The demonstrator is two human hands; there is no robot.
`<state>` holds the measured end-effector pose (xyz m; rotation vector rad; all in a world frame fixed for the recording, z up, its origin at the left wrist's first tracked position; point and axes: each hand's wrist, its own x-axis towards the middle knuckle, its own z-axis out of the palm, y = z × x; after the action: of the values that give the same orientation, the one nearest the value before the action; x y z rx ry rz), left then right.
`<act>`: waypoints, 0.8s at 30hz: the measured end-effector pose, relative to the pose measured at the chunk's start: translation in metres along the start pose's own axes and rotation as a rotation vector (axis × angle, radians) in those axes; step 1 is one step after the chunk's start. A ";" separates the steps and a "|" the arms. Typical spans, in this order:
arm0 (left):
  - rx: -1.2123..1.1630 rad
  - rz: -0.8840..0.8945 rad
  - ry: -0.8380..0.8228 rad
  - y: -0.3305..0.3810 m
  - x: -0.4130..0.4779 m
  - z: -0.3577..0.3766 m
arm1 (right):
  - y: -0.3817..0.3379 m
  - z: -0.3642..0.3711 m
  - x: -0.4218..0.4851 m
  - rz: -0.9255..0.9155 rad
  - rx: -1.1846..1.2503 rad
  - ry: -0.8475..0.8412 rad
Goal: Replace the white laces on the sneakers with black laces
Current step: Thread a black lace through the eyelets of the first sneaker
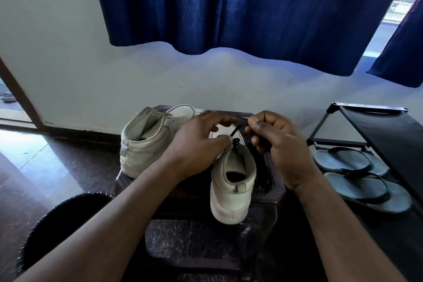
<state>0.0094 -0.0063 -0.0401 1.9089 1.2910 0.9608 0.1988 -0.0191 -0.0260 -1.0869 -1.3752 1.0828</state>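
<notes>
Standing on a dark table [190, 192] by a white wall [91, 64] and blue curtain [229, 7], two sneakers [233, 190]; left hand [196, 142] and right hand [281, 144] pinch a black lace [238, 128].

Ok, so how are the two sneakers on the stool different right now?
The near sneaker has a black lace at its top eyelets; the far sneaker shows none. Both hands work on the near sneaker, left hand holding it, right hand pinching the lace; the far sneaker is untouched. The near sneaker's heel faces the camera; the far sneaker sits angled. Both are off-white high-tops on the dark stool.
</notes>
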 end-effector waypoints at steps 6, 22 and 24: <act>-0.042 -0.021 0.082 0.001 0.003 0.006 | 0.006 0.000 0.002 -0.001 -0.039 -0.027; -0.291 -0.057 0.054 -0.004 0.006 0.004 | 0.008 -0.008 0.002 -0.035 -0.158 0.003; -0.337 -0.049 -0.005 -0.004 0.005 0.006 | 0.009 -0.008 0.002 -0.041 -0.162 -0.004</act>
<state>0.0144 -0.0012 -0.0454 1.6130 1.0880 1.0718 0.2068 -0.0150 -0.0337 -1.1677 -1.5027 0.9574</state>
